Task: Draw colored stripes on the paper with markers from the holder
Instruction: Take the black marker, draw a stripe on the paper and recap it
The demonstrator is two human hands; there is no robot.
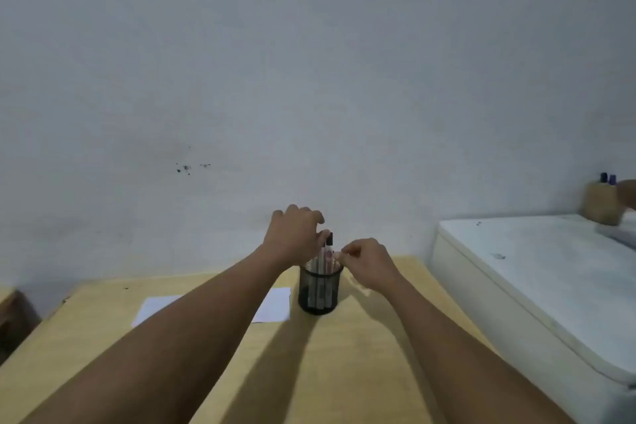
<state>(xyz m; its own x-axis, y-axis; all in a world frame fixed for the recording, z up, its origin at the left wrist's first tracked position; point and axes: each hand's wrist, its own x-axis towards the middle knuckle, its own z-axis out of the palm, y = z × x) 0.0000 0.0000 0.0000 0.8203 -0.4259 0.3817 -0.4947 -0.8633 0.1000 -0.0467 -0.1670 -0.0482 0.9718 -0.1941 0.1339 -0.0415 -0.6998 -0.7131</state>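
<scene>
Where the wooden table [344,354] meets the pale wall [309,62], a black mesh holder [320,289] stands upright, round and see-through enough to show the pale grey barrels of several markers [321,263] packed inside it. One marker with a black cap [329,238] rises higher than the others. The left hand [292,234] reaches over the holder from the left, its fingers bent and the fingertips meeting at that black cap, so its grip looks pinched on the marker's top, though blur hides the exact contact. The right hand [368,262] sits just beside the holder's right rim, thumb and forefinger closed together at the top of another marker; whether the grip truly holds it I cannot tell. The white paper [275,305] lies flat on the table just left of the holder, partly hidden by the left forearm. A white cabinet [550,286] stands to the right of the table.
</scene>
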